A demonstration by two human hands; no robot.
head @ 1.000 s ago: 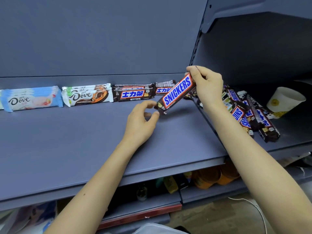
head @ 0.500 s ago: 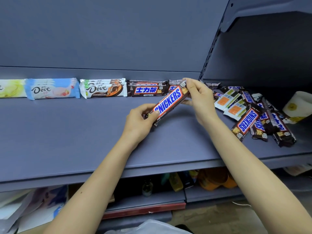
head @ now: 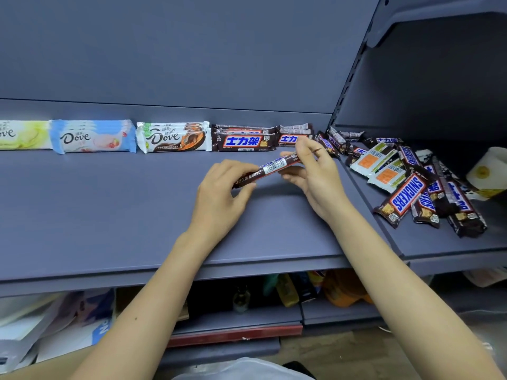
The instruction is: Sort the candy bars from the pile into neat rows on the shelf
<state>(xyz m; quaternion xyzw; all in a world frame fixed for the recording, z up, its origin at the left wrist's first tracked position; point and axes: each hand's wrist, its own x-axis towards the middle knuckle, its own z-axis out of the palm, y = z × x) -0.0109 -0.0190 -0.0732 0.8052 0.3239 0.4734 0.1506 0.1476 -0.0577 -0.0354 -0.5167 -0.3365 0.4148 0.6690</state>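
Both hands hold one Snickers bar (head: 270, 168) a little above the blue-grey shelf (head: 109, 204), its barcode side turned toward me. My left hand (head: 223, 193) pinches its lower left end, and my right hand (head: 311, 171) pinches its upper right end. Along the back of the shelf runs a row: Dove bars (head: 93, 136), more Dove bars (head: 174, 137), then stacked Snickers bars (head: 242, 139). A loose pile of candy bars (head: 406, 185) lies on the neighbouring shelf to the right.
A white paper cup (head: 487, 171) lies on its side at the far right, behind the pile. An upright post with slots (head: 348, 86) divides the two shelves. Below are lower shelves holding bottles and packets (head: 288, 290).
The bar has been rolled over from its label side to its barcode side and lowered slightly. My left hand, which only reached for it a second ago, now pinches its end.
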